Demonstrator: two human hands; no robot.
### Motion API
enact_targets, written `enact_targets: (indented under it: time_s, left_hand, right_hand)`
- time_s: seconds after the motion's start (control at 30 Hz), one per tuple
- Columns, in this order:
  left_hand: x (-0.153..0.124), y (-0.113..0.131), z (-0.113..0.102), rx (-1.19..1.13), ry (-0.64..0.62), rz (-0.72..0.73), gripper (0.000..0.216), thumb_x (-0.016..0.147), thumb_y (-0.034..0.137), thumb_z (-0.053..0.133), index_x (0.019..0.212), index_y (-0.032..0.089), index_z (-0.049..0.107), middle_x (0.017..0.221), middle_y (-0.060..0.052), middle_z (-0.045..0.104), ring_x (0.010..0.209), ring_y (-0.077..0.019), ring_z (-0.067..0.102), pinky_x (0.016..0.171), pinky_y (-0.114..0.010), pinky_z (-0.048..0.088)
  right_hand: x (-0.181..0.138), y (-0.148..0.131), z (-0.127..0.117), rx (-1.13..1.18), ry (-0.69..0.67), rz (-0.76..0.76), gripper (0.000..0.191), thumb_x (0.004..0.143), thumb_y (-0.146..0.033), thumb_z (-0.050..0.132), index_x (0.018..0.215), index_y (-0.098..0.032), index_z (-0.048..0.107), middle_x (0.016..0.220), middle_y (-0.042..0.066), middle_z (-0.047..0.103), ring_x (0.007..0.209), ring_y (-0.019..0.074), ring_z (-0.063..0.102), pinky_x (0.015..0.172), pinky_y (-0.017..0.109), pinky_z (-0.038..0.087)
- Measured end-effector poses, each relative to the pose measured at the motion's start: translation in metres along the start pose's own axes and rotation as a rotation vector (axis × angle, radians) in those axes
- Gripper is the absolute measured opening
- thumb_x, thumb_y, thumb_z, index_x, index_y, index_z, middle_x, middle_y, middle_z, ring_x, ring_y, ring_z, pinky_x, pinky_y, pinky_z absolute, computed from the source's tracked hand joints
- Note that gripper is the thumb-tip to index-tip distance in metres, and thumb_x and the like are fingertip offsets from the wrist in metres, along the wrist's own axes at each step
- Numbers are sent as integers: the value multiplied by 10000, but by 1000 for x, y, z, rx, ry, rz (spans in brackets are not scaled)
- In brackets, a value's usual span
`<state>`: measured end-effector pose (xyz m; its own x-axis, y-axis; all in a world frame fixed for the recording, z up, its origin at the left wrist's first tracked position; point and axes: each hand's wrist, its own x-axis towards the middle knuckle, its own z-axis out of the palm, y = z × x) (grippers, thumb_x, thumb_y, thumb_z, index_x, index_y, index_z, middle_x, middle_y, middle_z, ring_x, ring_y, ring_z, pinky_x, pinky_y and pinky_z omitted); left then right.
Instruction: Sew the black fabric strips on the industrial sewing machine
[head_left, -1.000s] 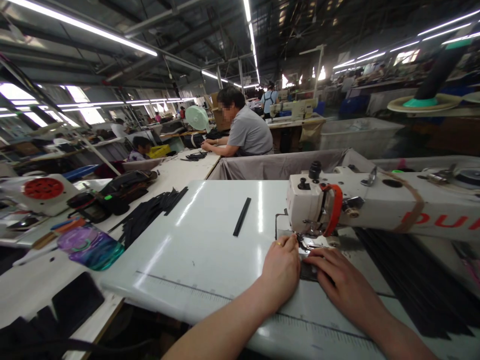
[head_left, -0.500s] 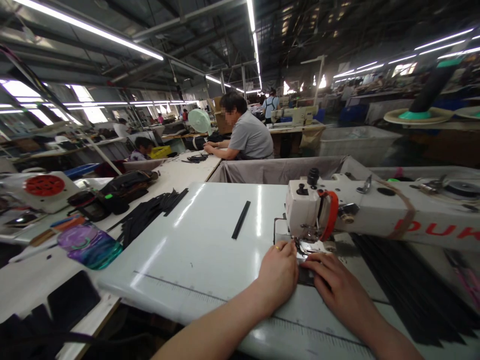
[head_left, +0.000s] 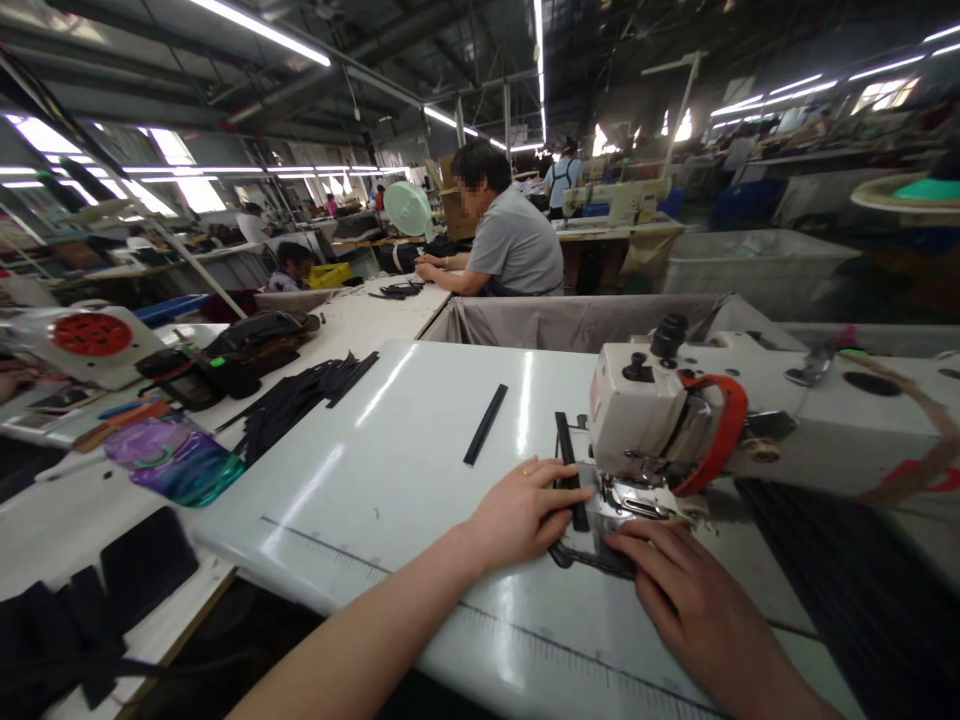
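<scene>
A narrow black strip [head_left: 565,440] lies slanted beside the metal needle plate of a white sewing machine [head_left: 637,410]. My left hand [head_left: 525,508] has its fingers across the lower half of this strip, holding it against the machine bed. Its fingertips are just left of the presser foot [head_left: 637,495]. To the right, my right hand [head_left: 690,575] rests with fingers stretched out at the front edge of the plate, near the foot; nothing shows in it. A second black strip [head_left: 486,424] lies alone on the pale tabletop [head_left: 420,450], left of the machine.
Many long black strips [head_left: 817,570] lie under the machine arm. A pile of black strips [head_left: 307,400] and a purple-teal pouch [head_left: 172,455] are on the left table. A co-worker [head_left: 510,230] in grey sits beyond a cloth-lined bin [head_left: 592,318]. Printed ruler marks [head_left: 330,545] run along the front.
My left hand has moved left from the presser foot, and a black strip now shows under its fingers. My right hand stays near the foot. The view has shifted slightly.
</scene>
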<state>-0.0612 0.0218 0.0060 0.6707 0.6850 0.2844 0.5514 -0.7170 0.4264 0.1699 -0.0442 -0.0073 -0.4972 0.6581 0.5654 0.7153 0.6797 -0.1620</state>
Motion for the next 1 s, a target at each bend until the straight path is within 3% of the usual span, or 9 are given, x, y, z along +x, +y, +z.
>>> enact_targets:
  time_s: [0.4, 0.53, 0.63, 0.77, 0.93, 1.0]
  left_hand:
    - [3, -1, -4, -113, -12, -41, 398, 860, 187, 573, 1242, 262, 652, 1353, -74, 555, 1253, -231, 504, 1106, -417, 384]
    - [5, 1, -2, -61, 7, -61, 333, 895, 354, 614, 1207, 255, 672, 1345, -61, 570, 1227, -218, 530, 1086, -374, 414]
    - [6, -9, -7, 88, 61, -201, 370, 882, 459, 626, 1162, 226, 691, 1341, -66, 590, 1221, -249, 541, 1097, -407, 408]
    - [-2, -43, -28, 331, 149, -508, 289, 918, 244, 550, 1169, 203, 687, 1348, -57, 598, 1345, -311, 431, 1172, -536, 261]
    - [-20, -84, -46, 368, 179, -719, 438, 881, 44, 420, 1232, 166, 651, 1407, -80, 542, 1309, -241, 485, 1127, -393, 372]
    - [-26, -89, -49, 406, 223, -788, 443, 888, 29, 393, 1217, 162, 659, 1395, -105, 549, 1312, -252, 481, 1130, -423, 355]
  right_hand:
    - [8, -7, 1, -63, -48, -76, 354, 907, -127, 401, 1173, -175, 630, 1018, 90, 621, 926, 211, 608, 795, 339, 539]
    - [8, -6, 0, -54, -39, -71, 361, 895, -122, 395, 1159, -190, 633, 989, 81, 626, 901, 204, 612, 780, 330, 542]
    - [4, -4, -1, -25, -35, -48, 337, 895, -133, 408, 1133, -203, 636, 1002, 74, 632, 909, 199, 616, 775, 319, 543]
    - [1, 1, -1, -28, -38, 4, 299, 901, -144, 428, 1091, -214, 648, 1032, 66, 642, 931, 204, 621, 804, 337, 539]
    - [-13, 25, -15, -225, 60, 96, 279, 924, -199, 409, 1027, -196, 669, 1024, 95, 651, 931, 247, 626, 790, 395, 542]
    - [-26, 41, -29, -365, 145, 165, 264, 923, -239, 428, 1008, -181, 671, 998, 123, 647, 874, 282, 628, 728, 438, 543]
